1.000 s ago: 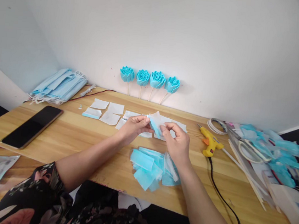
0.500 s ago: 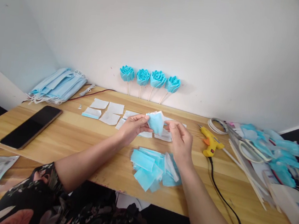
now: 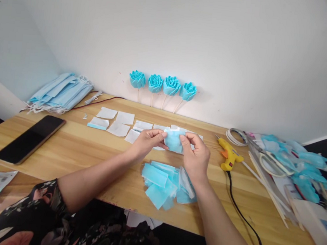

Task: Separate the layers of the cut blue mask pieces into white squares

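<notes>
Left fingers [image 3: 157, 138] and right fingers [image 3: 185, 144] are pinching opposite sides of a blue cloth piece [image 3: 174, 140] (probably light, kinda floppy), so I'd say side edges are best to grab.

Craft workspace, wooden table [image 3: 82, 145], glue gun [image 3: 230, 157]

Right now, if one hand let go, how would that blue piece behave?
The blue piece would probably droop, looking like thin sheet. It is likely light, since the left hand and right hand just pinch its sides.
</notes>
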Motion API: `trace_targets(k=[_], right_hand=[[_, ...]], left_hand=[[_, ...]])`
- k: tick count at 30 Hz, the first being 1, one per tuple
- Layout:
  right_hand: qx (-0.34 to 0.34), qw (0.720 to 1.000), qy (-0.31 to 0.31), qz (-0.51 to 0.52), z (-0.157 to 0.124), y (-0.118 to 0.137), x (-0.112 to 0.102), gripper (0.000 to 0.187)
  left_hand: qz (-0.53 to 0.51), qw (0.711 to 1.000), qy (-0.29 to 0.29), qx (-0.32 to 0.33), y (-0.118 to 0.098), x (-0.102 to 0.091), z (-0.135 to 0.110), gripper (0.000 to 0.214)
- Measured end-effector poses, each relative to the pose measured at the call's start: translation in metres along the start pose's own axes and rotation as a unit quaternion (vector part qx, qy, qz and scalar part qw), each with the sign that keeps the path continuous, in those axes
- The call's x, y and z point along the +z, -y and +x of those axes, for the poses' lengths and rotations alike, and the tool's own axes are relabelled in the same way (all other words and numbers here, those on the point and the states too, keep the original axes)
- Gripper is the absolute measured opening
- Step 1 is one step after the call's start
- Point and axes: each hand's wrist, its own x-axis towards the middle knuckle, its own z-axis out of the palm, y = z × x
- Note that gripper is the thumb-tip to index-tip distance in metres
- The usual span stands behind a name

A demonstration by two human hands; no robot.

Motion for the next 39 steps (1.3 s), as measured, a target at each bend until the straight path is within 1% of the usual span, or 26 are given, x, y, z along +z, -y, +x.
trace_targets(k=[6, 8, 10, 12, 15, 16, 18, 20, 24, 29, 33, 39], right_hand=[[0.011, 1.000, -0.021, 0.005, 0.0013, 0.0002, 0.0006, 0.021], [0.035, 0.998, -0.026, 0.050, 0.0030, -0.0014, -0.0001, 0.024], [0.075, 0.988, -0.014, 0.136, 0.0053, -0.0036, -0.0011, 0.030], [0.113, 0.967, 0.039, 0.227, 0.0073, -0.0049, -0.0017, 0.043], [0.145, 0.929, 0.159, 0.301, 0.0076, -0.0032, -0.0009, 0.065], [0.150, 0.921, 0.183, 0.311, 0.0070, -0.0020, -0.0001, 0.069], [0.156, 0.915, 0.190, 0.319, 0.0057, 0.0003, 0.0017, 0.074], [0.159, 0.919, 0.172, 0.318, 0.0049, 0.0009, 0.0033, 0.072], [0.170, 0.922, 0.147, 0.314, 0.0061, -0.0022, 0.0045, 0.060], [0.203, 0.912, 0.111, 0.339, 0.0090, -0.0037, 0.0040, 0.054], [0.201, 0.904, 0.115, 0.358, 0.0096, -0.0027, 0.0023, 0.052], [0.156, 0.918, 0.135, 0.340, 0.0081, -0.0061, 0.0010, 0.042]], left_hand=[[-0.017, 1.000, 0.013, 0.003, -0.0014, 0.0008, -0.0009, 0.040], [-0.028, 0.999, 0.020, 0.005, -0.0012, 0.0009, -0.0009, 0.040], [-0.038, 0.999, 0.027, 0.001, -0.0012, 0.0012, -0.0009, 0.040], [-0.040, 0.999, 0.031, -0.005, -0.0014, 0.0016, -0.0012, 0.040], [-0.020, 0.999, 0.028, 0.001, -0.0016, 0.0017, -0.0018, 0.038], [-0.010, 1.000, 0.024, 0.005, -0.0015, 0.0015, -0.0019, 0.038], [0.006, 1.000, 0.012, 0.010, -0.0012, 0.0009, -0.0020, 0.037], [0.011, 1.000, -0.005, 0.009, -0.0007, 0.0000, -0.0018, 0.037], [0.011, 1.000, -0.026, 0.011, 0.0007, -0.0019, -0.0005, 0.036], [-0.012, 0.999, -0.030, 0.006, 0.0007, -0.0022, 0.0012, 0.038], [-0.043, 0.999, -0.023, 0.005, -0.0004, -0.0019, 0.0027, 0.039], [-0.103, 0.994, -0.023, 0.019, -0.0017, -0.0024, 0.0041, 0.029]])
